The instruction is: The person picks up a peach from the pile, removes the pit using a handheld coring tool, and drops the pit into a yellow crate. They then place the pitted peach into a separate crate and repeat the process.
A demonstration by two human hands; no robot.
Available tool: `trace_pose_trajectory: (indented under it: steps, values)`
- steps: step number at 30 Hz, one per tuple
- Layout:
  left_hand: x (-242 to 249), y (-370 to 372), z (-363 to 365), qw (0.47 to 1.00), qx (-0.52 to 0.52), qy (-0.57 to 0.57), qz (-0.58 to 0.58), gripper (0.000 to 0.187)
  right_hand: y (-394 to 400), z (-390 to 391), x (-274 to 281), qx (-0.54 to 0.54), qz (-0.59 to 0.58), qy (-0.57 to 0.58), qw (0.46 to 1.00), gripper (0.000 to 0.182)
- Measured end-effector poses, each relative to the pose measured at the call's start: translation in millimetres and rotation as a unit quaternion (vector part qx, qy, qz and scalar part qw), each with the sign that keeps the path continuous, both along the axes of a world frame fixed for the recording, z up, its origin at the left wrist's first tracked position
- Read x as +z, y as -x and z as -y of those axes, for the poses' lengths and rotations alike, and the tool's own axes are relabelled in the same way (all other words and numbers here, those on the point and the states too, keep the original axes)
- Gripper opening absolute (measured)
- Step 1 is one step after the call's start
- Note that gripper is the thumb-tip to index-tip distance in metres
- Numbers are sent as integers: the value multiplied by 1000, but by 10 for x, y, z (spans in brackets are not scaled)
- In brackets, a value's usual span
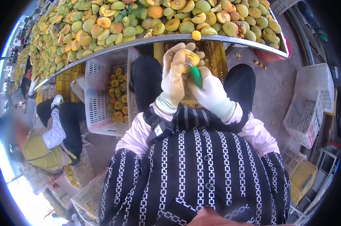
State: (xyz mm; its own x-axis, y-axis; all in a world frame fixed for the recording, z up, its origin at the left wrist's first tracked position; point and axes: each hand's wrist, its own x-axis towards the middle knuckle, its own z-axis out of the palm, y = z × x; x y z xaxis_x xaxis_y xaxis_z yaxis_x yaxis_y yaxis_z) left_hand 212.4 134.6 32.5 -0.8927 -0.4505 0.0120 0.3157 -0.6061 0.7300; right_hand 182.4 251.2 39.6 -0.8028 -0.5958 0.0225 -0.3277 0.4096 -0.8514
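Curled around a yellow-orange cut fruit (191,57), the tan-and-white gloved left hand (173,77) meets the white-gloved right hand (212,92), clamped on a green-handled tool (195,76).

No word, number, brand or sign can be read with certainty. A small white label (159,130) sits on the black device (164,127) strapped at the left wrist. It carries a few dark marks, tilted and too small to make out as letters or figures. On the right side of the view, the side wall of a pale plastic crate (301,121) shows faint reddish marks near its lower edge; they are blurred, and whether they are print or stains cannot be told.
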Motion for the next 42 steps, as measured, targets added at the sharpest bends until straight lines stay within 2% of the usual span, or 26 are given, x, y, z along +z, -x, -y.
trace_pose_trajectory:
  steps: [3,4,5,7,9,11,12,13,14,15,17,19,21,22,23,24,25,27,31,33,35,37,39,41,42]
  values:
    - [-40,20,68,999,-17,7,50,40,-21,21,-4,18,39,28,999,30]
    - [-61,43,66,995,19,9,98,39,-17,19,0,23,60,42,997,30]
    - [-140,70,93,995,19,10,97,39,-6,6,10,24,59,42,997,30]
    - [-170,110,180,991,92,63,76,37,40,-31,60,11,-122,-105,987,30]
    - [-203,94,400,987,87,21,135,38,88,-44,145,-86,-17,28,996,29]
    - [-272,91,421,999,38,15,37,38,171,-62,223,-81,202,45,975,32]
    - [-192,88,426,997,-19,-60,39,36,180,-76,191,-80,201,47,975,32]
    - [-112,85,422,987,-77,-134,41,34,187,-93,123,-50,97,35,993,34]
    - [-210,72,417,981,-106,-159,-19,36,203,-117,83,-19,-9,23,1000,35]
    - [-171,53,398,981,-108,-158,-22,36,231,-146,82,-21,-11,24,999,35]
    - [-68,-15,382,973,-131,-190,25,40,279,-203,81,44,-5,55,998,35]
    - [-273,-58,502,966,-170,-195,5,43,279,-238,-2,71,-34,94,992,37]
    - [-477,-26,604,882,-268,-351,-163,45,220,-260,-29,100,-19,117,988,39]
    - [-495,-11,637,843,-315,-383,-207,45,184,-274,-24,98,-14,89,991,41]
    - [-522,-40,617,844,-312,-384,-207,45,152,-278,-41,101,-12,88,991,41]
    - [-403,-72,541,891,-198,-392,-111,45,114,-280,-72,93,-25,65,993,43]
    - [-344,-91,496,917,-80,-392,-12,44,92,-282,-88,84,-38,41,995,45]
    - [-356,-113,519,902,-85,-423,-17,41,96,-303,-59,100,-22,7,995,47]
    - [-307,-91,585,899,-103,-423,-49,41,133,-320,-122,101,-84,70,989,46]
    - [-335,-105,657,874,-181,-446,-70,42,151,-319,-132,84,-109,93,986,46]
    - [-472,-120,668,864,-196,-459,-73,47,159,-325,-59,100,-149,47,983,47]
    - [-419,-107,538,914,-108,-391,3,49,175,-314,-4,122,-187,32,974,47]
    - [-347,-133,452,914,-97,-391,48,53,168,-305,42,155,-221,-30,962,50]
    - [-304,-147,405,932,-119,-341,31,52,175,-293,21,142,-257,-8,956,52]
    - [-291,-129,386,946,-97,-300,69,49,180,-292,37,135,-265,-16,955,51]
